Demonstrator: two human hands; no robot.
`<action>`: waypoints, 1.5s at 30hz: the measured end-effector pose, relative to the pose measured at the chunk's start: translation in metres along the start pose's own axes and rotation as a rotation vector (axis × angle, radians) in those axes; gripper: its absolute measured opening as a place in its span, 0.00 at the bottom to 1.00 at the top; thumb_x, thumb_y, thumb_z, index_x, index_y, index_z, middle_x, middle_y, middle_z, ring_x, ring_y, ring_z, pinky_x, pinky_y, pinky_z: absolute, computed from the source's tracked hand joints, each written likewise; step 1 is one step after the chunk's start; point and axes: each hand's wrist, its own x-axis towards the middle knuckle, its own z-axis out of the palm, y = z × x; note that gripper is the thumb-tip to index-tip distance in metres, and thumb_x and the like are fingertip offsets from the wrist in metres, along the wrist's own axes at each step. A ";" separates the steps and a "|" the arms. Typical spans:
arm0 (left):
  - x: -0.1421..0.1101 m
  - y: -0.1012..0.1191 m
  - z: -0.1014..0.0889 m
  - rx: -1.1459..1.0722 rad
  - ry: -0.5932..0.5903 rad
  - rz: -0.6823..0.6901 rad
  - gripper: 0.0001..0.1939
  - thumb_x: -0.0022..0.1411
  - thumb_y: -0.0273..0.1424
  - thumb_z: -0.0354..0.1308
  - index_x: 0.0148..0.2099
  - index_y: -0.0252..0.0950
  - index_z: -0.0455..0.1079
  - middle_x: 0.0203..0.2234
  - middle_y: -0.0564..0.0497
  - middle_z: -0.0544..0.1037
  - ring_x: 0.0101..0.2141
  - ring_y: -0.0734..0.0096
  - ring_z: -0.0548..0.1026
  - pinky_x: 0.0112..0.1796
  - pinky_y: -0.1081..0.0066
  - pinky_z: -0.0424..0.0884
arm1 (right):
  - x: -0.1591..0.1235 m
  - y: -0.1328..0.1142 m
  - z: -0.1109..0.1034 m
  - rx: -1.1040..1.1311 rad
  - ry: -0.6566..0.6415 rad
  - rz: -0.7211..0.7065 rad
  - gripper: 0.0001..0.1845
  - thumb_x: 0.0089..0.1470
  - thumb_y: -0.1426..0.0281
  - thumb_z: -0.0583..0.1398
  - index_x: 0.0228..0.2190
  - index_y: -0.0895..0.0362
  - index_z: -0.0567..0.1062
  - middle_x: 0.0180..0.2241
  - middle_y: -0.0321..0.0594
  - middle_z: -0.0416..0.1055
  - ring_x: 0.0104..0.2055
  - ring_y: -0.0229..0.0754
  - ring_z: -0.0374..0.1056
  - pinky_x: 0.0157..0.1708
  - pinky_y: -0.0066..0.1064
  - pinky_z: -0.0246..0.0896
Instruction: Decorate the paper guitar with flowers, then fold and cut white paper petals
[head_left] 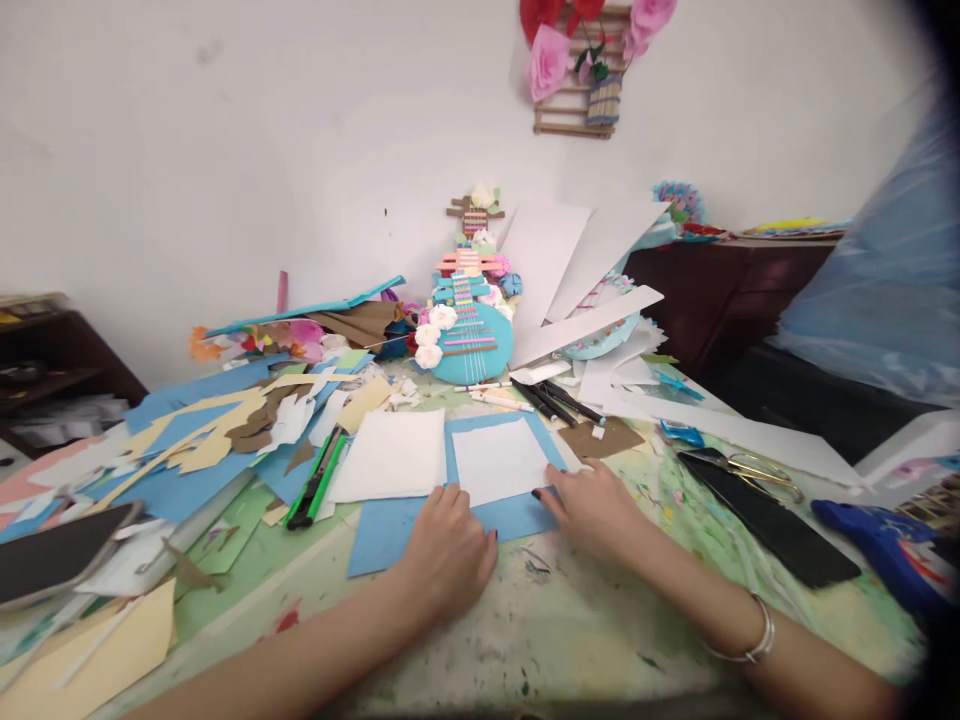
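Note:
A white paper square (501, 460) lies on blue paper (384, 535) in front of me. To its left is a thicker white sheet or stack (394, 455), partly over the blue paper. My left hand (450, 545) is closed, its bent fingers pressed on the blue paper between the two white pieces, thumb to the right. My right hand (589, 500) rests with fingers apart at the right edge of the white square, touching it and the blue paper. A green box cutter (319, 478) lies left of the white stack.
Paper scraps (255, 420) crowd the left side beside a dark phone-like slab (64, 550). Behind stands a blue paper guitar-like craft (472, 345) with white flowers. Black pens (551, 400), gold-handled scissors (757, 475) and a blue object (885, 550) lie to the right.

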 end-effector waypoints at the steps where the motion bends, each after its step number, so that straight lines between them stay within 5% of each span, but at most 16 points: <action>1: 0.000 0.000 0.000 -0.007 -0.002 -0.004 0.16 0.57 0.34 0.51 0.24 0.31 0.73 0.24 0.41 0.73 0.32 0.58 0.71 0.36 0.59 0.66 | 0.006 0.004 -0.005 0.005 -0.029 0.004 0.20 0.60 0.63 0.48 0.35 0.62 0.76 0.29 0.53 0.75 0.36 0.52 0.72 0.42 0.43 0.59; 6: 0.010 -0.024 -0.004 -0.113 -0.053 -0.017 0.17 0.60 0.34 0.50 0.26 0.32 0.74 0.25 0.43 0.75 0.32 0.61 0.73 0.37 0.61 0.68 | 0.055 0.019 -0.011 0.180 -0.021 0.180 0.11 0.51 0.64 0.60 0.33 0.59 0.74 0.36 0.54 0.74 0.41 0.55 0.70 0.36 0.38 0.60; 9: 0.019 -0.065 -0.007 -0.150 0.000 -0.077 0.15 0.63 0.29 0.47 0.33 0.33 0.74 0.38 0.43 0.76 0.38 0.63 0.73 0.41 0.62 0.67 | 0.087 0.020 0.003 0.269 0.018 0.281 0.19 0.47 0.66 0.62 0.41 0.61 0.71 0.38 0.55 0.72 0.42 0.55 0.69 0.37 0.38 0.60; 12: 0.024 -0.113 -0.007 -0.204 -0.107 -0.238 0.10 0.60 0.32 0.52 0.39 0.35 0.72 0.41 0.44 0.74 0.40 0.64 0.73 0.41 0.67 0.68 | 0.113 0.021 0.019 0.380 0.013 0.321 0.23 0.44 0.69 0.64 0.44 0.60 0.69 0.37 0.49 0.73 0.39 0.48 0.70 0.34 0.31 0.60; 16: 0.024 -0.156 0.000 -0.004 -0.275 -0.622 0.14 0.59 0.33 0.52 0.44 0.31 0.68 0.42 0.39 0.71 0.44 0.52 0.71 0.38 0.62 0.69 | 0.136 0.025 0.029 0.502 0.063 0.385 0.17 0.45 0.73 0.62 0.41 0.58 0.71 0.37 0.42 0.73 0.39 0.41 0.69 0.34 0.26 0.58; 22: 0.022 -0.172 0.011 -0.054 -0.400 -0.824 0.19 0.58 0.39 0.52 0.45 0.29 0.66 0.42 0.33 0.73 0.45 0.46 0.72 0.38 0.59 0.69 | 0.158 0.036 0.036 0.563 0.200 0.471 0.14 0.47 0.73 0.60 0.39 0.59 0.71 0.33 0.41 0.73 0.38 0.42 0.68 0.35 0.28 0.56; 30: 0.020 -0.179 0.012 -0.079 -0.314 -0.862 0.12 0.57 0.27 0.49 0.41 0.34 0.70 0.41 0.36 0.75 0.43 0.49 0.73 0.37 0.60 0.69 | 0.155 0.034 0.039 0.582 0.349 0.476 0.14 0.49 0.76 0.56 0.40 0.59 0.71 0.36 0.44 0.70 0.39 0.43 0.66 0.37 0.31 0.56; 33: 0.020 -0.179 0.012 -0.080 -0.309 -0.858 0.12 0.57 0.26 0.48 0.41 0.34 0.71 0.41 0.36 0.75 0.43 0.49 0.73 0.37 0.60 0.69 | 0.145 0.012 0.028 0.594 0.441 0.270 0.16 0.47 0.77 0.58 0.41 0.57 0.72 0.43 0.45 0.65 0.46 0.44 0.63 0.44 0.33 0.56; 36: 0.019 -0.179 0.013 -0.079 -0.309 -0.854 0.12 0.57 0.26 0.48 0.41 0.34 0.70 0.41 0.36 0.74 0.43 0.48 0.73 0.37 0.60 0.69 | 0.130 -0.021 0.013 0.701 0.406 -0.309 0.09 0.45 0.79 0.61 0.31 0.57 0.76 0.37 0.41 0.65 0.44 0.43 0.63 0.46 0.36 0.57; 38: 0.019 -0.180 0.013 -0.077 -0.310 -0.846 0.13 0.57 0.26 0.47 0.41 0.33 0.70 0.41 0.36 0.74 0.42 0.49 0.73 0.37 0.61 0.69 | 0.119 -0.041 0.006 0.748 0.292 -0.547 0.11 0.43 0.80 0.63 0.31 0.56 0.77 0.36 0.40 0.65 0.42 0.41 0.63 0.45 0.34 0.59; 40: 0.019 -0.180 0.013 -0.072 -0.309 -0.837 0.13 0.57 0.26 0.47 0.41 0.33 0.70 0.40 0.36 0.74 0.42 0.50 0.73 0.37 0.61 0.69 | 0.112 -0.056 0.002 0.762 0.206 -0.645 0.15 0.42 0.81 0.64 0.34 0.55 0.78 0.36 0.40 0.65 0.41 0.40 0.63 0.44 0.33 0.60; 45: 0.018 -0.178 0.014 -0.054 -0.300 -0.832 0.13 0.57 0.27 0.48 0.42 0.33 0.70 0.40 0.37 0.75 0.41 0.52 0.73 0.37 0.63 0.69 | 0.111 -0.068 0.009 0.735 0.162 -0.635 0.10 0.42 0.82 0.64 0.28 0.58 0.79 0.34 0.40 0.65 0.38 0.38 0.64 0.40 0.30 0.61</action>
